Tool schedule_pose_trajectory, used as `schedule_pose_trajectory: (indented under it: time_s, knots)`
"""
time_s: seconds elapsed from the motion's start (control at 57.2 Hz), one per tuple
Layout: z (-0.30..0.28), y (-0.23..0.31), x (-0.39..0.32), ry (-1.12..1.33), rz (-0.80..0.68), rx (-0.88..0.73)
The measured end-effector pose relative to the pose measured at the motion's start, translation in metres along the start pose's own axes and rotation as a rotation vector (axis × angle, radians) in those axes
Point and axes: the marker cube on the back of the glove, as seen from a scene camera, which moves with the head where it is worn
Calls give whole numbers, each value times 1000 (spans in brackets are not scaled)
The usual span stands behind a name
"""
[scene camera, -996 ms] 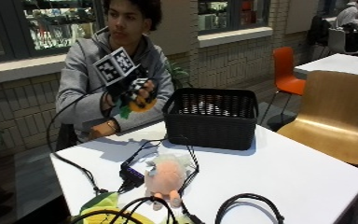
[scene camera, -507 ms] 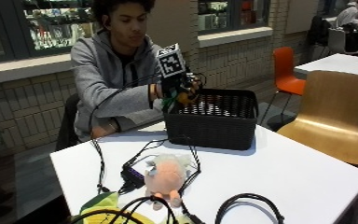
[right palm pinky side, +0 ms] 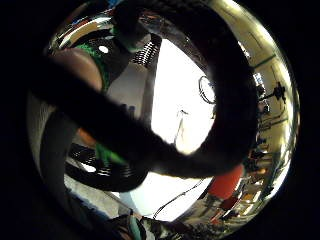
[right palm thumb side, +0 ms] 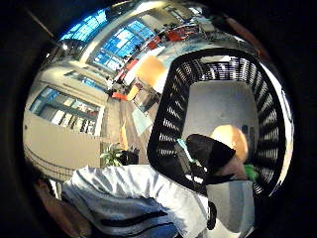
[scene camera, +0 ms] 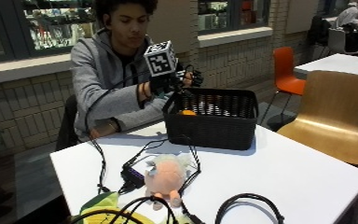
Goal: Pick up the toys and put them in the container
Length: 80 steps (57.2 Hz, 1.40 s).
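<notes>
In the outside view my gloved right hand (scene camera: 180,80) hovers over the near-left corner of the black slatted basket (scene camera: 219,128), its fingers spread and holding nothing. Below it, an orange toy with green trim (scene camera: 187,112) shows just inside the basket's rim. The thumb side palm view looks down into the basket (right palm thumb side: 168,124), where the orange toy (right palm thumb side: 230,138) lies partly behind a black fingertip (right palm thumb side: 208,151). A pink plush toy (scene camera: 165,175) lies on the white table (scene camera: 291,172) in front of the basket. A yellow and green toy (scene camera: 101,212) sits at the table's front edge.
Black cables (scene camera: 247,205) loop across the table's front, around the plush. The person's bare left hand (scene camera: 96,132) rests at the table's far-left edge. A wooden chair (scene camera: 334,116) stands right of the table, an orange chair (scene camera: 287,70) behind it.
The gloved hand carried the orange toy from the person's chest rightwards to the basket. The toy has left the fingers and now sits inside the basket below the hand.
</notes>
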Motion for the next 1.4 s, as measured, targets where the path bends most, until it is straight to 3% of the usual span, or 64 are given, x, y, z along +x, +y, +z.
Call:
schedule_pose_trajectory:
  time_s: [0.07,0.192,0.315,0.454,0.681,1.013,1.275,1.398]
  knots:
    - [-17,10,35,38,86,10]
    - [-37,25,136,173,361,-68]
    - [-30,30,239,77,515,-231]
    - [21,51,262,181,600,-424]
    - [69,46,281,221,645,-532]
    - [100,39,275,190,702,-155]
    - [90,36,268,238,653,-137]
    - [58,31,259,150,639,-73]
